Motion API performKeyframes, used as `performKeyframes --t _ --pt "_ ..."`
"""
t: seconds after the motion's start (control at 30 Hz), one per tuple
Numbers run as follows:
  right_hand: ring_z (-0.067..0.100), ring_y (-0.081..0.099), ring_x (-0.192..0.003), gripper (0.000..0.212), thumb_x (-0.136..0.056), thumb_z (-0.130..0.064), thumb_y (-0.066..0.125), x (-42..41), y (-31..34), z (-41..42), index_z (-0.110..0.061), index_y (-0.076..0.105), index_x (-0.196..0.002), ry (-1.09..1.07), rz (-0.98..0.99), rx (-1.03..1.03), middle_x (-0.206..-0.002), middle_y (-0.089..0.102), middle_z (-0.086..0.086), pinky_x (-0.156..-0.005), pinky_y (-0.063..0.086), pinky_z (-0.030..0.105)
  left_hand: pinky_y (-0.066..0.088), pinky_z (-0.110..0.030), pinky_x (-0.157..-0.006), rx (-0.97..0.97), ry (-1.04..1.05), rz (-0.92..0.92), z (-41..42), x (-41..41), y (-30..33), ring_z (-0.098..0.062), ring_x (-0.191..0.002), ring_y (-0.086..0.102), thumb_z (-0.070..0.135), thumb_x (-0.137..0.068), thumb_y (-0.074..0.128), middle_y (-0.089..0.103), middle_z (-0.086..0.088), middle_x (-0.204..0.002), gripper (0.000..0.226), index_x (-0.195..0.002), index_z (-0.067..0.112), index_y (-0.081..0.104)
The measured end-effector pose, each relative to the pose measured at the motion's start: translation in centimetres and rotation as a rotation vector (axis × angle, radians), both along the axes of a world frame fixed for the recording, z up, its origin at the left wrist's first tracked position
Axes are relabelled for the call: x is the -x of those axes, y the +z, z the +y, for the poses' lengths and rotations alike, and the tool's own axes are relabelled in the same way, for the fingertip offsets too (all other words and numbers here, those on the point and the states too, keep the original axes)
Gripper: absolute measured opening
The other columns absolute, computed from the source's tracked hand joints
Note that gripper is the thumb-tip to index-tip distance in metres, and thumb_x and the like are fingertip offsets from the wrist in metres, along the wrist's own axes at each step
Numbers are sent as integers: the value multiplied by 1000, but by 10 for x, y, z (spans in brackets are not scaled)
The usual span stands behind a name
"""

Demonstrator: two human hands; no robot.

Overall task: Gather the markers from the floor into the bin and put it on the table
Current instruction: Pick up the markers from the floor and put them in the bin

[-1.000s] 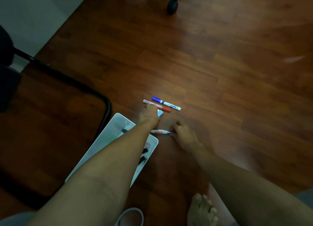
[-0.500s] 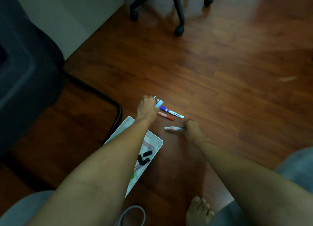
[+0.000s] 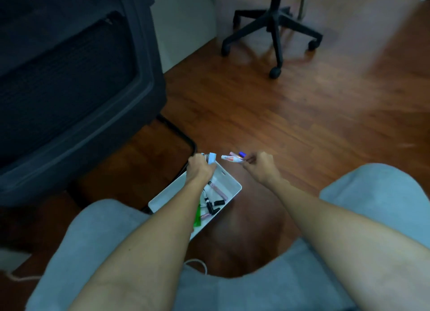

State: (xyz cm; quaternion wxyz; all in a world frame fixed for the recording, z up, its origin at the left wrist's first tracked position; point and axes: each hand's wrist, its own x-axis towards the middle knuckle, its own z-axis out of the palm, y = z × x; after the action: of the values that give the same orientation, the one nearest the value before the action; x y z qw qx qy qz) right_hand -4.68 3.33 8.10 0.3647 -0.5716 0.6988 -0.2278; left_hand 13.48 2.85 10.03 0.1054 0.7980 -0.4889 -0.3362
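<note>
Crouching over a wooden floor (image 3: 290,129), both bare hands raised just above the far end of a white bin (image 3: 229,182). Left hand (image 3: 200,168) closed in a fist over that far rim, gripping markers whose pale blue cap (image 3: 212,158) and a grey tip protrude from the top of the fist; exact count inside the fist cannot be told. Right hand (image 3: 260,166) just past the bin's far right corner, fingers pinched on a bundle of three markers (image 3: 232,157): one white-barrelled, one with a pink end, one with a blue cap. Bundle pointing left toward the other hand, tips near but apart.

Bin resting on the floor, long axis running diagonally from near left to far right, partly covered by the left forearm. Contents visible: one green marker (image 3: 197,214) along the near left side, one pink-barrelled marker (image 3: 218,190) toward the far right side, several dark-capped markers (image 3: 213,206) jumbled at the middle; about five or six pieces in all, blurred, full count uncertain.

Two knees in grey shorts (image 3: 377,194) flanking the bin at the near edge of view. One dark chair (image 3: 69,78) filling the left, its black tubular frame touching the floor beside the bin's far left corner. One office chair base (image 3: 274,31) with castors standing well apart at the far side. One white cable (image 3: 200,264) lying on the floor between the knees.
</note>
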Motion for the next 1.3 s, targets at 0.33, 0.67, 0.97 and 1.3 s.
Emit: performKeyframes --t 0.33,0.67,0.97,1.3 --pt "13 64 -75 15 -83 -21 71 -32 -33 32 -8 74 -90 199 -28 -145 -87 75 4 -58 40 5 46 -37 -97 -141 49 -39 63 -18 -41 -36 -123 54 35 -88 67 55 -21 -135 55 -128 -1 54" --pt "11 61 -78 17 -86 -24 69 4 -30 5 -11 76 -94 11 -4 -79 -79 69 2 -70 40 18 51 -39 -89 31 104 97 3 -7 -28 -39 -111 63 33 -90 66 64 -24 -123 48 -115 -8 63" --pt "22 67 -93 19 -85 -12 65 48 -68 -12 -5 76 -99 -226 58 -105 -98 75 13 -71 34 14 51 -37 -86 12 31 199 -51 57 -54 -37 -106 65 35 -88 67 71 -22 -110 43 -102 -6 71" --pt "34 62 -105 25 -80 -7 60 84 -150 -49 -1 71 -102 -371 111 -132 -107 68 23 -87 41 28 47 -35 -98 -106 -72 55 -109 85 -122 -35 -121 59 16 -93 62 62 -23 -129 34 -121 -3 63"
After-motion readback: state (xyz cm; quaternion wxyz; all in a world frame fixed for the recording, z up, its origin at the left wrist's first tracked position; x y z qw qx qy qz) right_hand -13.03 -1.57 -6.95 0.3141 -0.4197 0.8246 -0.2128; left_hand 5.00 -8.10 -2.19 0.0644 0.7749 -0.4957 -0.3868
